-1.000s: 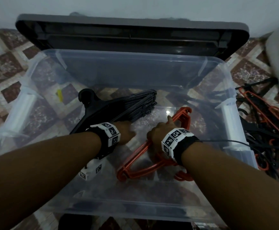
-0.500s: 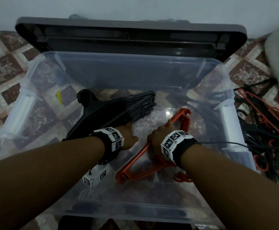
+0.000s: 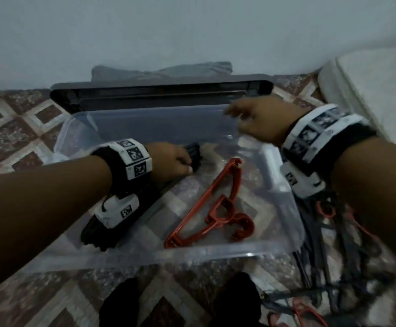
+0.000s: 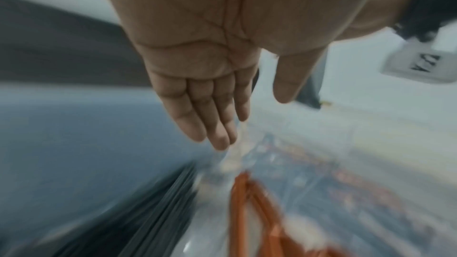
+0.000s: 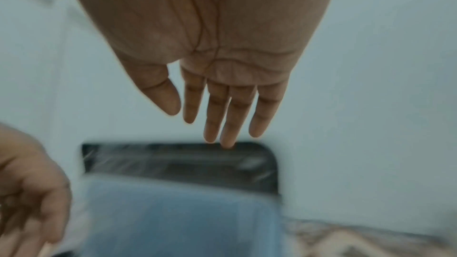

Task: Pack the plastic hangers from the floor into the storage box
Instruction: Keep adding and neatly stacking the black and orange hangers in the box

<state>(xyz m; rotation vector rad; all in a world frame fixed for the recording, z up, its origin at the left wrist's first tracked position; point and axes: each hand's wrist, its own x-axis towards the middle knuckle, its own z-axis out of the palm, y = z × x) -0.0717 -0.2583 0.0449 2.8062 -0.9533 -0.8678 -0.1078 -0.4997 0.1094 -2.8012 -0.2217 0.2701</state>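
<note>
Inside the storage box point(image 3: 284, 246) we see black hangers point(image 3: 112, 223) left, red hangers point(image 3: 215, 206) right. Left hand point(image 3: 171, 161), fingers straight, holds nothing above the black ones. Right hand point(image 3: 260, 119), fingers spread, hovers over the box's far right corner.

Wall point(image 3: 192, 31): plain, pale grey-white, unmarked. Floor point(image 3: 15, 133): tiled, diamond pattern, dark reddish-brown mottled squares with cream borders. Grey folded cloth point(image 3: 164, 70) against wall base, behind black lid. White upholstered furniture edge point(image 3: 369, 86) at far right, type unclear. Lighting dim, cool, even; source not visible. Wrist views blurred.
</note>
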